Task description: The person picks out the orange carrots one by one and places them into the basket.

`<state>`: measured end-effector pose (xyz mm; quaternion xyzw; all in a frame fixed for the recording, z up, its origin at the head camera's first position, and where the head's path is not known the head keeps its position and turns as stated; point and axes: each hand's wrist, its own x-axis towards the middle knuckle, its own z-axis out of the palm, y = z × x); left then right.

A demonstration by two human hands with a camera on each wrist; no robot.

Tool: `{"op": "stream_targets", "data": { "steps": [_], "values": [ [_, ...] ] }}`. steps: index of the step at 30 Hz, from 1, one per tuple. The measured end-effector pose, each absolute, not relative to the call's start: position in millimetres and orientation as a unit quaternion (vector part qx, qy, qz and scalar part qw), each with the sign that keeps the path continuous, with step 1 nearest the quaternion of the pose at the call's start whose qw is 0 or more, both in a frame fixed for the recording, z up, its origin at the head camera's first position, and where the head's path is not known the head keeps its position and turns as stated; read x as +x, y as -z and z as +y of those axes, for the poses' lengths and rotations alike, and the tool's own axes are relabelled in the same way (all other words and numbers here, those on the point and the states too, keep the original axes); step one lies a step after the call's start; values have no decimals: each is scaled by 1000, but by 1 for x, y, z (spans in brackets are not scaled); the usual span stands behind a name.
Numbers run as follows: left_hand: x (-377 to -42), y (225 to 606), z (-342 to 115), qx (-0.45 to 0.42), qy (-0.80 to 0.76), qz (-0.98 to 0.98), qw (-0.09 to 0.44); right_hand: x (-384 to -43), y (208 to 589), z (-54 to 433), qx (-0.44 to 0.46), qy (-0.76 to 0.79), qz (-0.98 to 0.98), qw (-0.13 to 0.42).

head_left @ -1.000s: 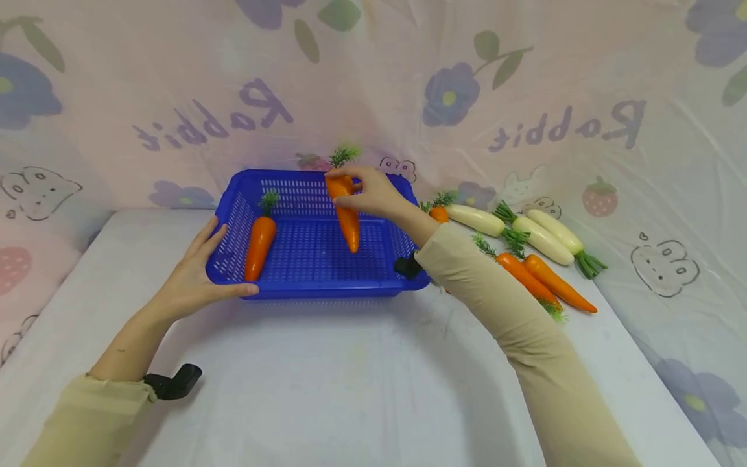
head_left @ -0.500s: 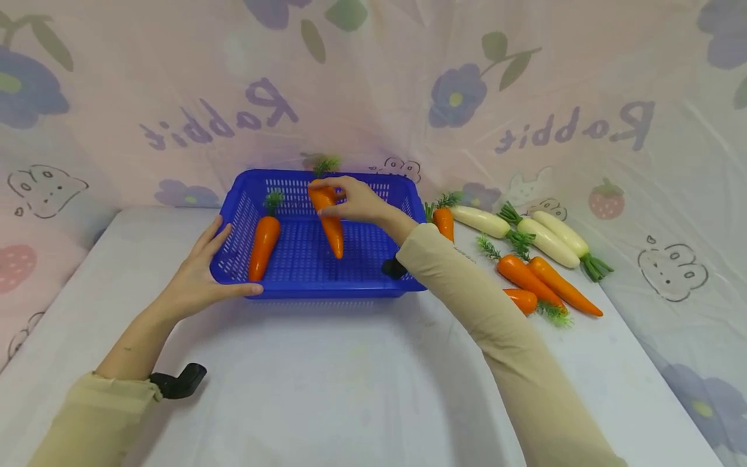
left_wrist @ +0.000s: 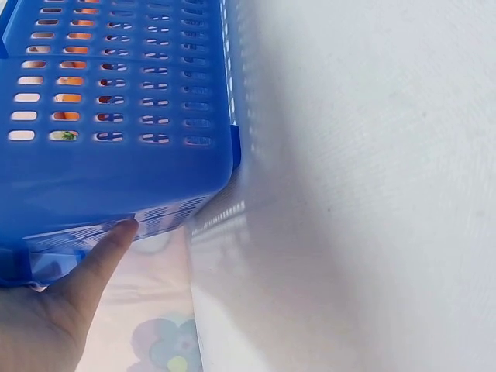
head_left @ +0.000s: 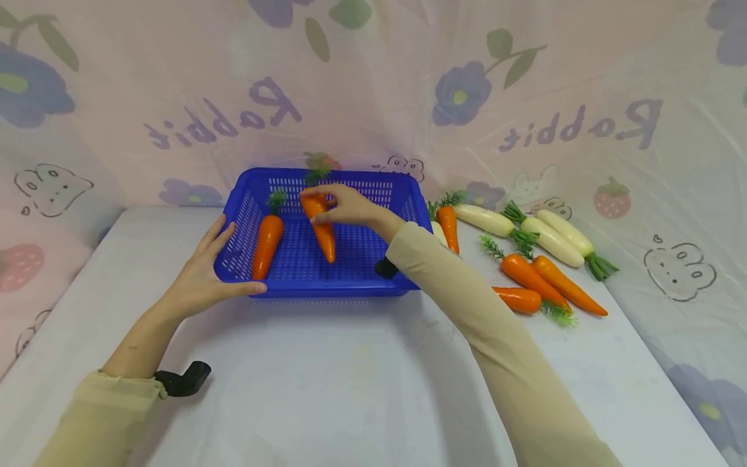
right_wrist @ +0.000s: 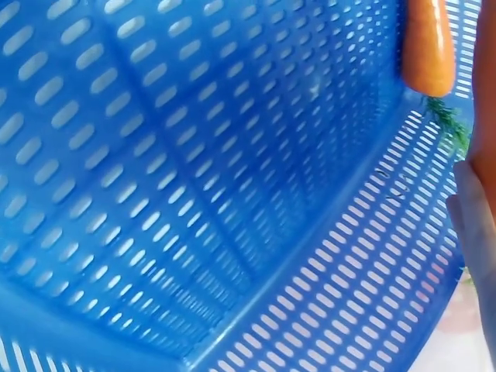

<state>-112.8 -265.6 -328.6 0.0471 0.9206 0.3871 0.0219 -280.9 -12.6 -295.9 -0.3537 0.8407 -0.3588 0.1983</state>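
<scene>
My right hand (head_left: 344, 206) pinches an orange carrot (head_left: 325, 241) near its top, thumb and fingers on either side. This carrot hangs over the inside of the blue plastic basket (head_left: 327, 289), tip down, its green leaves close to the back rim. Another carrot (head_left: 268, 241) lies along the basket's left side, leaves toward the back. My left hand (head_left: 198, 272) rests spread at the basket's front left corner, thumb straight along the front rim and fingers at the left side. In the right wrist view, part of the held carrot (right_wrist: 487, 101) shows at the right edge.
To the basket's right on the white table (head_left: 350, 376) lie several more carrots (head_left: 528, 275) and several white radishes (head_left: 551, 240). My right sleeve (head_left: 467, 311) passes in front of some of them. A printed cloth (head_left: 362, 97) hangs behind the table.
My right hand has moved left and slightly lower with the carrot, bringing it closer to the carrot lying in the basket. My left hand has stayed at the basket's corner.
</scene>
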Motion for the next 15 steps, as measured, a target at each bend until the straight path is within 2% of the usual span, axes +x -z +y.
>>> {"op": "stream_targets", "data": {
  "steps": [15],
  "values": [
    [-112, 330, -266, 46, -388, 920, 21, -286, 310, -28, -349, 359, 832, 240]
  ]
}}
